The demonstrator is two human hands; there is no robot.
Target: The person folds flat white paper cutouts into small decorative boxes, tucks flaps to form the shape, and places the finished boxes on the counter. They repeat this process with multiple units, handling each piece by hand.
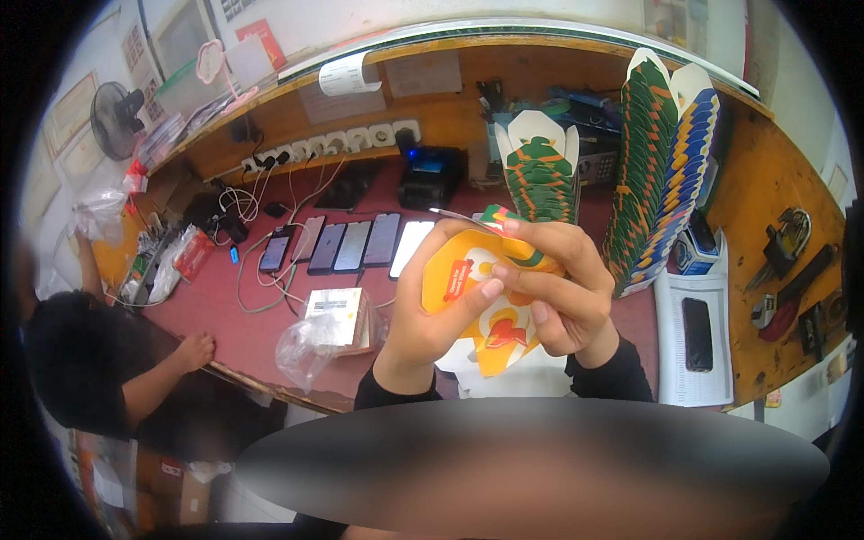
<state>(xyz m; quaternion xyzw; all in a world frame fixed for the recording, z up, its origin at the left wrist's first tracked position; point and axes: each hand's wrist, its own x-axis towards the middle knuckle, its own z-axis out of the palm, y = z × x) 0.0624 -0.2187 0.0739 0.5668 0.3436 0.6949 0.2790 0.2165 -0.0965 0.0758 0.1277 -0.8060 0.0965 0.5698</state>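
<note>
1. Folding the yellow printed cardboard carton (504,335) well likely calls for light, even pressure along its creases, so the thin panels don't buckle.
2. It looks partly folded, angular, with white and red patterning, held above the near side of the red-topped wooden desk (243,319).
3. The left hand (436,315) has fingers gripping its left side; the right hand's (571,286) fingers pinch its right.

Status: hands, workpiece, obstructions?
Left hand, right hand: both gripping. Yellow printed cardboard piece: held up, partly covered. Green stacked paper cartons: beyond, not blocking.
</note>
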